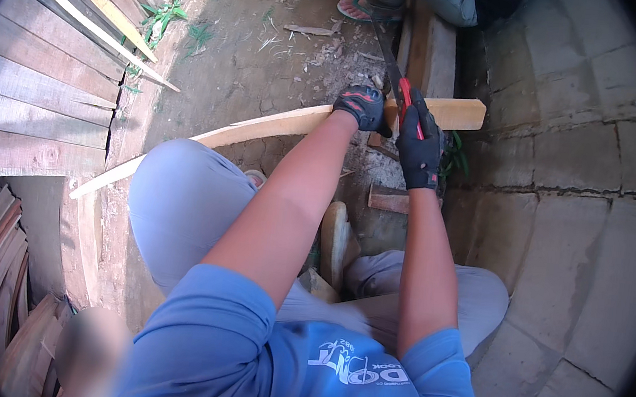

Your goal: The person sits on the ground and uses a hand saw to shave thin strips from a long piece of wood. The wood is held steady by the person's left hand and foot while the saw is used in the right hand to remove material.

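My gloved left hand (360, 107) clamps the long wooden plank (279, 123) steady over my knee, while my right hand (421, 147) grips the red-handled handsaw (399, 91) near its right end

Far left of the grip lies a stack of grey weathered wooden planks (33, 103), just beyond it another person's sandalled foot (360, 7), and right of it a pale stone-block wall (570, 155).
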Demonstrator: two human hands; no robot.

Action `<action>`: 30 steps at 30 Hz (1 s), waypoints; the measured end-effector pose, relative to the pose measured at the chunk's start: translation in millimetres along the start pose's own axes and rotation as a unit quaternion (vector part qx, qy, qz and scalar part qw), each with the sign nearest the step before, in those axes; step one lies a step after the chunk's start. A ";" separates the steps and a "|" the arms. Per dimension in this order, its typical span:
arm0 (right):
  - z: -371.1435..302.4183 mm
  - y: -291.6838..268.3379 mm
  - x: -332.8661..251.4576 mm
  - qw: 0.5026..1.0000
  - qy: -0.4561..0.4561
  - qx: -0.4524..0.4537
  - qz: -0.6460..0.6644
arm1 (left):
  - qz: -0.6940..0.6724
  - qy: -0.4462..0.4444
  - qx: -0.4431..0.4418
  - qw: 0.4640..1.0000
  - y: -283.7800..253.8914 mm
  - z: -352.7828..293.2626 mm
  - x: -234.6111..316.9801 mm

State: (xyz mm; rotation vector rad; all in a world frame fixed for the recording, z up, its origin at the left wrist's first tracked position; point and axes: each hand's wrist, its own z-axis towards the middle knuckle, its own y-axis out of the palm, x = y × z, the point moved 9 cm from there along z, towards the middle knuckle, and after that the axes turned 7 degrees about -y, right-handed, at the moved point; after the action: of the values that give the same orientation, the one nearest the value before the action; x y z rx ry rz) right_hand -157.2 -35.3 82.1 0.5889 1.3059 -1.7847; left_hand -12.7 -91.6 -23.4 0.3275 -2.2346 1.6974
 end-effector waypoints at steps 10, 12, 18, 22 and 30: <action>-106.0 -97.6 -59.5 0.995 0.061 -0.052 -0.051 | 0.017 0.009 -0.069 0.997 1.4 -0.3 2.6; -129.4 -124.4 -85.5 0.991 0.093 -0.061 -0.073 | 0.018 0.015 -0.069 0.997 1.0 0.3 3.7; -173.3 -169.5 -137.9 0.977 0.178 -0.071 -0.099 | 0.021 0.038 0.016 0.999 -9.0 -13.0 9.9; -164.8 -167.8 -139.9 0.984 0.146 -0.044 -0.097 | -0.004 -0.014 0.093 0.996 -0.8 -21.2 11.3; -140.1 -184.7 -136.1 0.981 0.183 -0.007 -0.056 | -0.042 -0.027 0.114 0.992 -8.9 -27.4 13.4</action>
State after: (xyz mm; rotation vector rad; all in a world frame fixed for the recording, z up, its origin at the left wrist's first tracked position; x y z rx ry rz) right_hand -249.7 163.9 237.2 0.8827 1.6256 -1.8119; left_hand -18.8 -67.5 -3.6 0.5189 -2.0338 1.9219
